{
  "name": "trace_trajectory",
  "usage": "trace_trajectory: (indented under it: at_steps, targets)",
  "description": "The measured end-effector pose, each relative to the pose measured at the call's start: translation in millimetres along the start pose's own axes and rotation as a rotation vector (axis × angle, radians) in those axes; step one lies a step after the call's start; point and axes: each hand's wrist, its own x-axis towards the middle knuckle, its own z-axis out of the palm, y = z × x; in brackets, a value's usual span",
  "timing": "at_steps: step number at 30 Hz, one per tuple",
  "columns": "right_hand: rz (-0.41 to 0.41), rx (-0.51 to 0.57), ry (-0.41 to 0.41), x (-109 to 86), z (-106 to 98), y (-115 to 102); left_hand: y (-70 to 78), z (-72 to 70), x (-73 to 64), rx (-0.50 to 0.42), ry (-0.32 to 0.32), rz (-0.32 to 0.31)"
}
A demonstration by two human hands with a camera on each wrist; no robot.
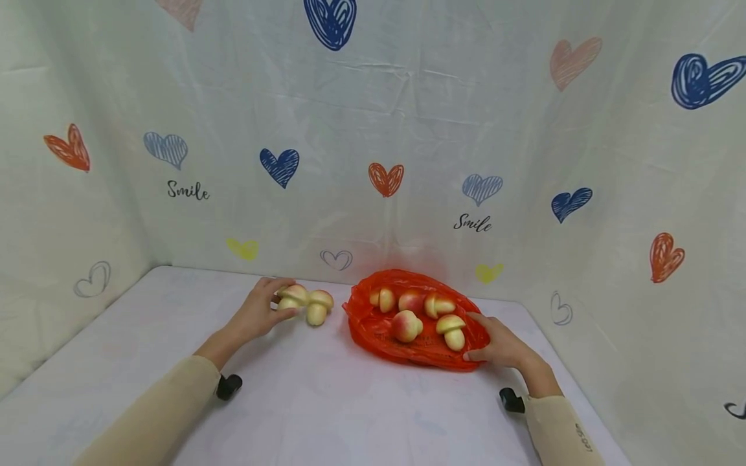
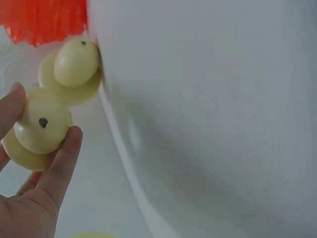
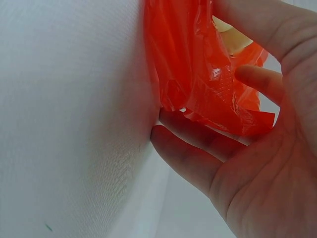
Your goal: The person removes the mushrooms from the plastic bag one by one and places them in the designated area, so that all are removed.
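My left hand (image 1: 265, 308) grips a toy mushroom (image 2: 42, 121) with a pale yellow stem and a pinkish cap, thumb on one side and fingers on the other. Right beside it on the table stands a second toy mushroom (image 1: 318, 307), to the left of the red plastic bag (image 1: 384, 349). The bag lies spread with its mouth facing up, several toy mushrooms inside, among them one mushroom (image 1: 406, 326) with a red-tinged cap. At the bag's right edge, my right hand (image 1: 502, 343) holds the plastic, some fingers beneath it, as the right wrist view shows.
A white cloth covers the table (image 1: 326, 414). Behind the bag and on both sides hangs a pale curtain (image 1: 350, 116) printed with hearts. Each wrist carries a small black camera, such as the left camera (image 1: 229, 387).
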Motion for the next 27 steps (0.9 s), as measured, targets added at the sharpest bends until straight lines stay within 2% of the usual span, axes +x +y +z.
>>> trace_trajectory:
  at_steps: [6, 15, 27]
  targets:
    - [-0.002, -0.001, 0.002, 0.0, 0.4, 0.1, -10.0, -0.7, 5.6, 0.063, -0.007, -0.056]
    - [-0.003, -0.004, 0.000, -0.4, -0.5, -1.3, -16.0, 0.7, 14.2, 0.072, -0.034, -0.151]
    - [0.018, 0.002, -0.003, 1.1, 0.0, 1.2, -19.0, 3.2, 23.3, 0.188, -0.148, -0.161]
